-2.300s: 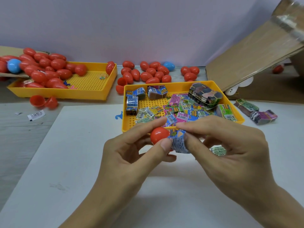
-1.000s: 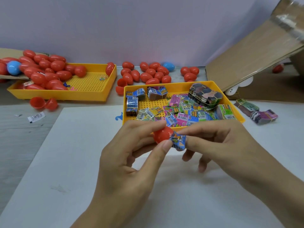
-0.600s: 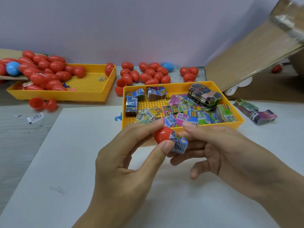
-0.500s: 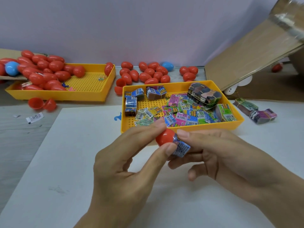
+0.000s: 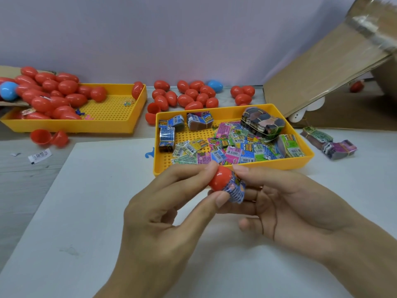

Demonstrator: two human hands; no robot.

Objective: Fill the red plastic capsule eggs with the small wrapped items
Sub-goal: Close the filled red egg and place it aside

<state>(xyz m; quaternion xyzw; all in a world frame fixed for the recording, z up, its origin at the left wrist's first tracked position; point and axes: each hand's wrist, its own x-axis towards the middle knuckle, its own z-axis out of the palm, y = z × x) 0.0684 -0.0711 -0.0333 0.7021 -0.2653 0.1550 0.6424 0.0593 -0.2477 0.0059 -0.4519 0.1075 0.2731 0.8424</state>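
My left hand [image 5: 163, 211] pinches a red capsule half [image 5: 220, 178] between thumb and fingers, its open end facing right. A blue wrapped item [image 5: 236, 189] sticks out of that open end. My right hand [image 5: 285, 201] touches the wrapped item with its thumb on top and fingers beneath. Just behind my hands, a yellow tray [image 5: 305, 162] holds several loose and bundled wrapped items [image 5: 234, 147].
A second yellow tray [image 5: 86, 129] at the back left holds several red eggs [image 5: 53, 91] and a blue one. More red eggs [image 5: 189, 95] lie against the wall. Two open red halves [image 5: 49, 137] lie left. A cardboard box [image 5: 335, 67] leans at right, with bundles [image 5: 328, 143] beside it.
My right hand has pushed the blue wrapped item further into the red half and its fingers have closed in under it. Both hands drifted slightly right.
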